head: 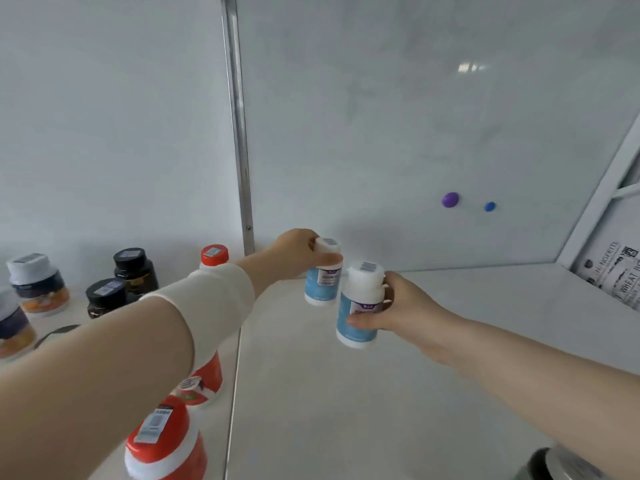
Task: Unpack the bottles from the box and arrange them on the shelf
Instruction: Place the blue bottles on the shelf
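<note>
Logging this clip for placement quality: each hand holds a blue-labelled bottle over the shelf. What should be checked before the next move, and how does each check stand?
1. Left grip holds the far bottle by its cap: ok.
2. Right grip wraps the near bottle round its body: ok.
3. Bare shelf in front of both bottles: ok.
4. Far bottle's base resting on the shelf: cannot tell.
5. The two bottles apart, not knocking: cannot tell; they overlap in this view.
</note>
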A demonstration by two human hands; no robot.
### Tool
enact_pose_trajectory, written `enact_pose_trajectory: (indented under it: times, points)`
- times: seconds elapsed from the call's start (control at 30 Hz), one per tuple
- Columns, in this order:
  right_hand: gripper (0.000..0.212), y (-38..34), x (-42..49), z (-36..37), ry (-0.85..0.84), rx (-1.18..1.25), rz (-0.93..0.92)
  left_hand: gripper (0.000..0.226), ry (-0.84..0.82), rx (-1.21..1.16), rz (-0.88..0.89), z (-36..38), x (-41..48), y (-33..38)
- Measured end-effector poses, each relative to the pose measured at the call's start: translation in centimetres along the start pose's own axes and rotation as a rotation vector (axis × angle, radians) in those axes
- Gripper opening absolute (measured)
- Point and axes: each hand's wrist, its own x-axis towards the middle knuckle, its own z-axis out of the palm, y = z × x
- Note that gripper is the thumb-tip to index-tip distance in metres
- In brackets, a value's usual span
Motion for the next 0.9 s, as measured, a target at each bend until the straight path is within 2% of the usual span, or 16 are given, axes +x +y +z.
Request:
enact_pose_trajectory:
  times: [0.3, 0.73, 0.9]
  points:
    - [0.069, 0.2, 5.3, 2.7, -0.014, -0.132, -0.058, 0.045, 0.012, 0.145, -0.01, 0.3, 3.9, -2.0]
    - [0.069, 1.7, 6.8, 4.2, -0.027, -0.215, -0.073, 0.05, -0.018, 0.053, 0.006, 1.2, 5.5, -3.3]
    - [0.077, 0.9, 6.5, 3.5, -0.084, -0.252, -0.035, 0.065, -0.063, 0.036, -0.017, 0.7, 5.1, -3.1]
